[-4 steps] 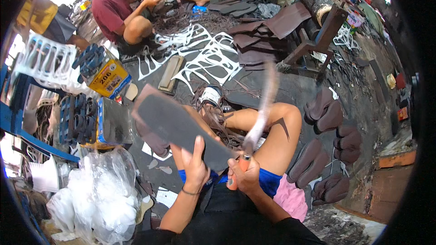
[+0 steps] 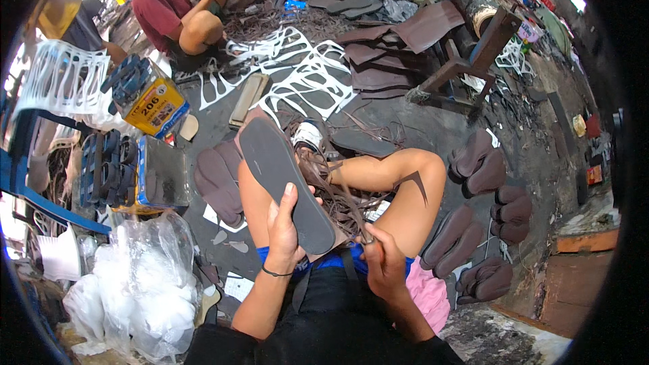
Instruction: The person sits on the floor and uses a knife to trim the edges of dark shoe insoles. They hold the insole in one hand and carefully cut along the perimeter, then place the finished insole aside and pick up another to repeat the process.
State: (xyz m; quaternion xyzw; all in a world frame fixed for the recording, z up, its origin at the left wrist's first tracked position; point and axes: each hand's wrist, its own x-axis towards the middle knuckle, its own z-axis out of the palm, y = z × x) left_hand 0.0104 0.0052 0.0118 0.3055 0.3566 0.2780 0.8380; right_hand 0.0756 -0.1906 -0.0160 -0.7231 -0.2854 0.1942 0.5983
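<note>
My left hand [image 2: 284, 233] is closed on a dark grey shoe sole [image 2: 287, 186], its thumb lying along the top face. Under the sole is a brown sheet [image 2: 255, 122], whose edge sticks out past the toe and the heel end. My right hand [image 2: 383, 260] is closed around a knife [image 2: 367, 233] beside the heel end. Its handle is mostly hidden by the fingers, and the thin blade blends into brown strips behind it. Thin brown offcuts [image 2: 345, 206] lie between my bent legs.
Pairs of brown soles [image 2: 454, 240] lie at right. A whetstone-like block [image 2: 249, 100] and white strap lattices [image 2: 304, 84] lie ahead. A clear plastic bag [image 2: 145, 290] and a yellow box [image 2: 157, 108] stand at left. A person in maroon [image 2: 159, 10] sits at far left.
The sole has swung to a steeper angle and moved right and nearer. The knife, earlier raised with its orange handle showing, has turned, and my right hand has shifted slightly right.
</note>
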